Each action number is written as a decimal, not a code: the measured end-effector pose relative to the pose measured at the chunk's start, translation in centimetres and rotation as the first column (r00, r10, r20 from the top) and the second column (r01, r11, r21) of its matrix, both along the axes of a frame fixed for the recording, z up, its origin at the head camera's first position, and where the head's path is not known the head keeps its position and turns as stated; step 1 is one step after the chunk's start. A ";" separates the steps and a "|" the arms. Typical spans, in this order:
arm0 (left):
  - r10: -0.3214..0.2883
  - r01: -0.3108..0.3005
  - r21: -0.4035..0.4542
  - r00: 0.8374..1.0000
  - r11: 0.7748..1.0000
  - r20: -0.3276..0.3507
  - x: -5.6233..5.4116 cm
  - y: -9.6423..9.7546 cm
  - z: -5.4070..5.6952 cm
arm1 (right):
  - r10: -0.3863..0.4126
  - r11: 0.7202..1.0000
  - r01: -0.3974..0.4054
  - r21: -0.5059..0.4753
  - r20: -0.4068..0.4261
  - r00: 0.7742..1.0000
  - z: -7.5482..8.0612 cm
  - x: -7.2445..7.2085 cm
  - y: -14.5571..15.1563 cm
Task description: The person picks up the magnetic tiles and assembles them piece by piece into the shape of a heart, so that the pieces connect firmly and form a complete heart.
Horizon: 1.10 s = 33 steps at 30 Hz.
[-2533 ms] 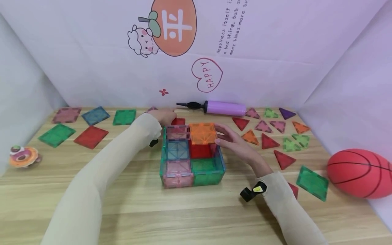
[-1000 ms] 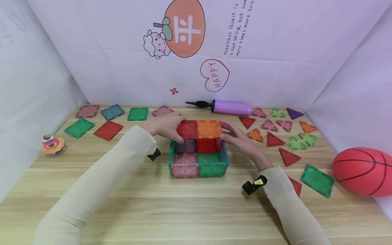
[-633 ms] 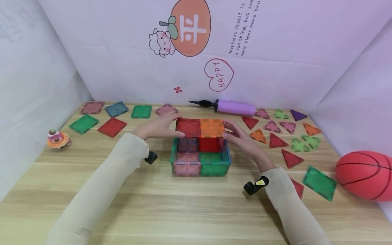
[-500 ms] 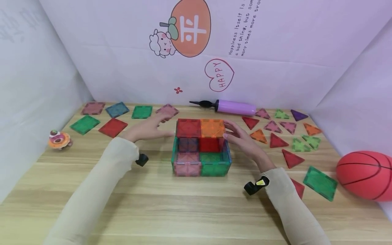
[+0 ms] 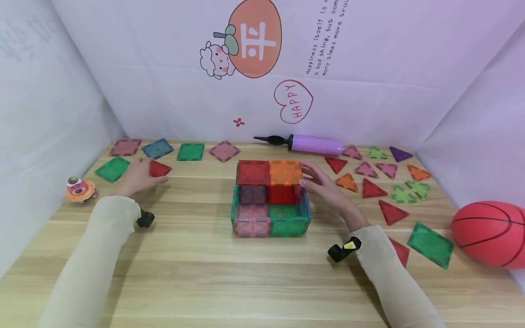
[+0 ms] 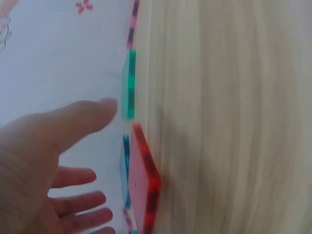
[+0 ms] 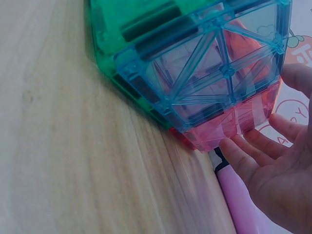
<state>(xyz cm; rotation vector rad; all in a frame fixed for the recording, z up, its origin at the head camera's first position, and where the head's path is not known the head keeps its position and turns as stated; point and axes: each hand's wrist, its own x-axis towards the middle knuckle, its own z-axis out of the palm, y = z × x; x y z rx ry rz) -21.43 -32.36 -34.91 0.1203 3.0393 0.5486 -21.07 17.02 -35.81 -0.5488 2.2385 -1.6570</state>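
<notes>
A box of translucent magnetic tiles [image 5: 290, 227] stands mid-table, its back half one level taller. A red square tile [image 5: 253, 172] and an orange square tile [image 5: 285, 172] lie side by side on that taller part. My right hand [image 5: 326, 189] rests against its right side, fingers extended along a pink tile [image 7: 243, 119] behind a blue one [image 7: 229, 63]. Far to the left, my left hand [image 5: 137, 177] is over a loose red square tile [image 5: 160, 169], partly covering it. In the left wrist view its thumb and fingers are spread beside that tile.
Loose square tiles, including a green one [image 5: 190, 152] and a pink one [image 5: 224, 151], lie at back left. A purple hand pump [image 5: 316, 144] lies by the back wall. Several triangle tiles [image 5: 373, 187] and a red ball [image 5: 490, 234] are right; a donut-shaped toy [image 5: 80, 190] is left.
My left hand set the red square tile beside the orange one, let go and moved left to the loose red tile. My right hand has stayed at the box's right side.
</notes>
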 end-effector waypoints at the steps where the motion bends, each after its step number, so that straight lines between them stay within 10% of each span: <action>1: 0.014 -0.014 -0.003 1.000 1.000 0.008 0.1 -0.4 0.0 | 0.000 1.000 0.000 0.003 0.000 1.000 0.0 0.0 0.0; 9: 0.011 -0.008 -0.031 0.995 0.999 0.096 0.3 -0.8 -0.8 | -0.005 1.000 0.005 0.006 0.010 1.000 -0.4 0.1 0.0; 33: -0.072 0.075 -0.052 0.996 0.996 0.057 1.4 2.2 -1.1 | -0.009 0.999 0.009 0.033 -0.003 1.000 -0.3 -0.1 0.1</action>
